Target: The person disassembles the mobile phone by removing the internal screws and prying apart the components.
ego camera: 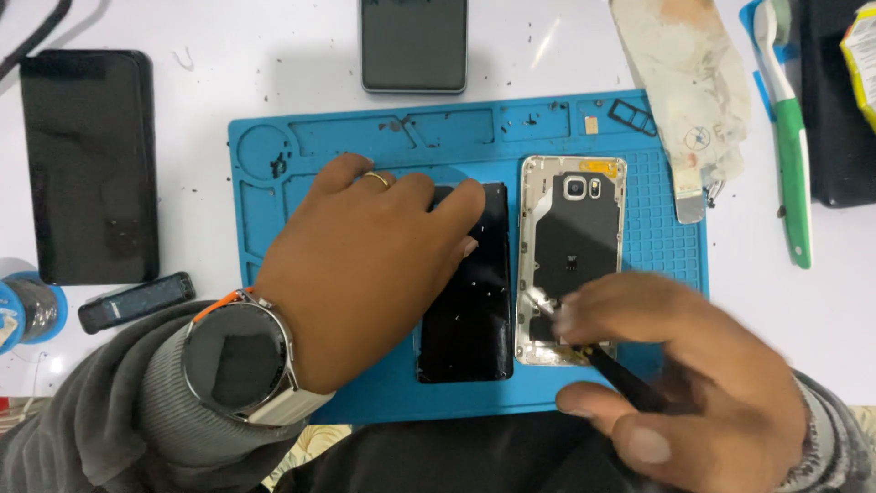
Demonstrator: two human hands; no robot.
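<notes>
My left hand [365, 265], with a ring and a round wristwatch, lies flat on a black phone panel [474, 301] in the middle of a blue work mat [301, 146]. To its right lies an opened phone [573, 246] with a metal frame, its inner parts showing. My right hand [675, 365] is blurred over the phone's lower end and grips a thin black tool [620, 376] whose tip touches the phone's bottom edge.
A black phone [89, 164] lies at the left, with a small dark bar [135, 301] and a wire spool [27, 310] below it. Another phone [413, 44] lies at the top. A stained cloth [684, 82] and a green-handled toothbrush [792, 155] lie at the right.
</notes>
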